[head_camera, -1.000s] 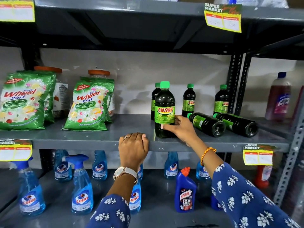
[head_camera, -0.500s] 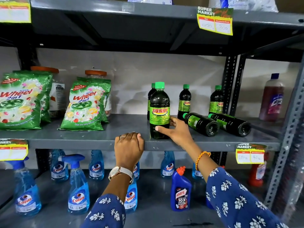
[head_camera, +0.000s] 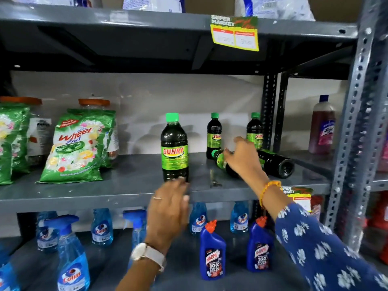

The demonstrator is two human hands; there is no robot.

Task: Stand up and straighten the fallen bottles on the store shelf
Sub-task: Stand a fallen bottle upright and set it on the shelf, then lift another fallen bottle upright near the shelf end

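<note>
A dark Sunny bottle (head_camera: 174, 148) with a green cap stands upright near the front of the middle shelf (head_camera: 105, 192). Two more Sunny bottles stand at the back (head_camera: 214, 133) (head_camera: 254, 131). Two bottles lie on their sides to the right: the nearer fallen bottle (head_camera: 220, 159) and a second fallen bottle (head_camera: 275, 162) behind it. My right hand (head_camera: 241, 160) reaches over the nearer fallen bottle with fingers spread, covering most of it. My left hand (head_camera: 168, 208) hovers, blurred, in front of the shelf edge just below the upright bottle, holding nothing.
Green Wheel detergent packs (head_camera: 77, 143) and orange-lidded jars fill the shelf's left. Colin spray bottles (head_camera: 71, 259) and blue Harpic bottles (head_camera: 212, 253) stand on the lower shelf. A perforated metal post (head_camera: 352, 143) rises at the right, with a purple cleaner bottle (head_camera: 322, 127) beyond.
My right hand let go of the upright front bottle and moved right onto the nearer fallen bottle. My left hand lifted off the shelf edge and shifted right. The view moved closer.
</note>
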